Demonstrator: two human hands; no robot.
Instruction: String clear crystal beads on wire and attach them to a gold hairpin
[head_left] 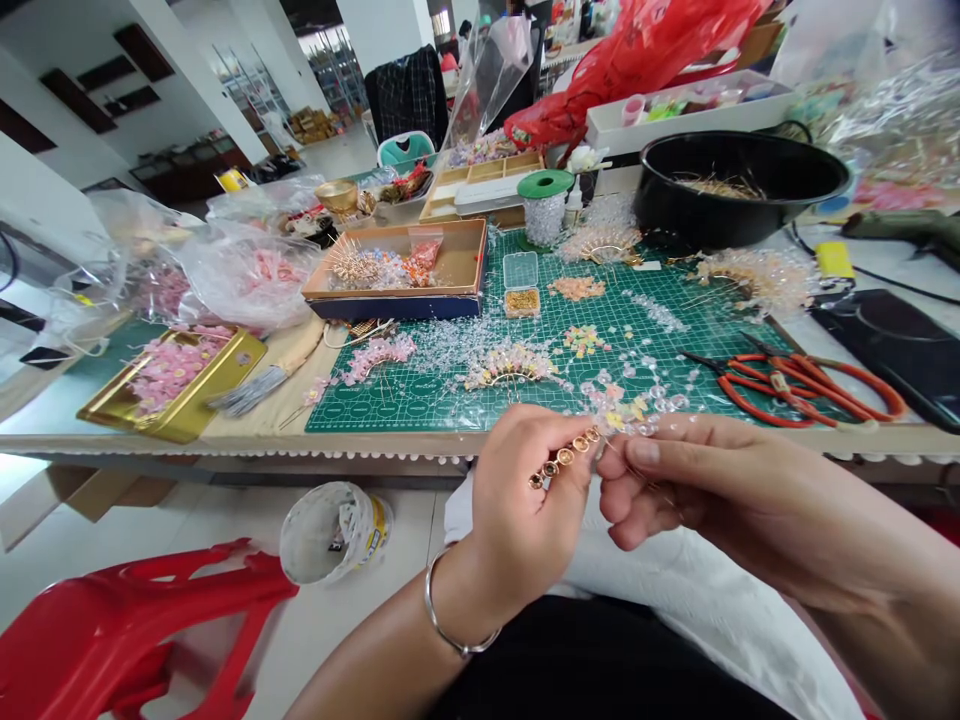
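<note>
My left hand (521,500) is closed around a beaded hair ornament (566,457); a row of gold rings shows between thumb and fingers. Clear, yellow and pink beads (626,410) stand along its far end. My right hand (697,470) pinches at that end, thumb against fingers, on what looks like thin wire; the fingertips partly hide it. Just beyond my hands, on the green cutting mat (420,400), lie a finished-looking beaded comb (510,367), a pink beaded piece (379,357), loose clear beads (457,345) and yellow-green flower beads (585,340).
Orange-handled pliers (795,385) and a black phone (892,345) lie right. Behind are a black basin (742,185), green spool (545,190) and cardboard tray (397,290). A gold tin (180,390) and brush (262,385) are left. A bucket (330,540) and red stool (150,630) stand below.
</note>
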